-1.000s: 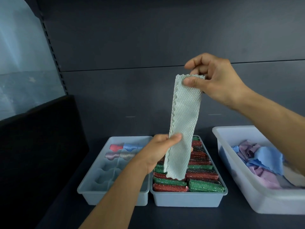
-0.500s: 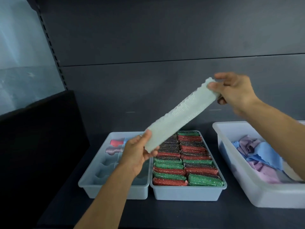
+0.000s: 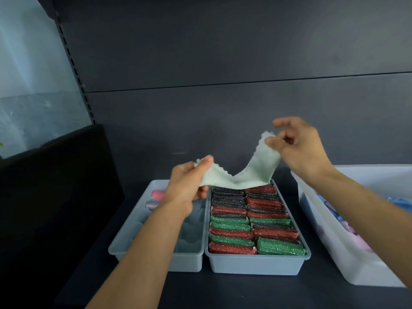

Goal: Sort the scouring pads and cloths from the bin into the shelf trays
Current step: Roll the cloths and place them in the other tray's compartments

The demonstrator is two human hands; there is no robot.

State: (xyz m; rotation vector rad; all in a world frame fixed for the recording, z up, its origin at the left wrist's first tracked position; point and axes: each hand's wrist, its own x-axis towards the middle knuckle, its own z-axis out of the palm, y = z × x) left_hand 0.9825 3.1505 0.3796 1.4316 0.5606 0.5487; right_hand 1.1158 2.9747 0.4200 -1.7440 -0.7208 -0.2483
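Observation:
A pale green cloth, folded into a strip, sags between my hands above the back of the shelf trays. My left hand pinches its left end and my right hand pinches its raised right end. Below it, the right grey tray is packed with rows of red, green and black glittery scouring pads. The left grey tray, with wavy dividers, holds a pink rolled cloth and a lilac one at its far end; my left forearm covers part of it.
A white bin with blue and pink cloths stands at the right on the dark shelf. A black panel rises at the left, and the dark back wall stands behind the trays.
The cloth went from hanging upright, to stretched diagonally, to sagging low between my hands. Both hands dropped toward the trays, the right one most.

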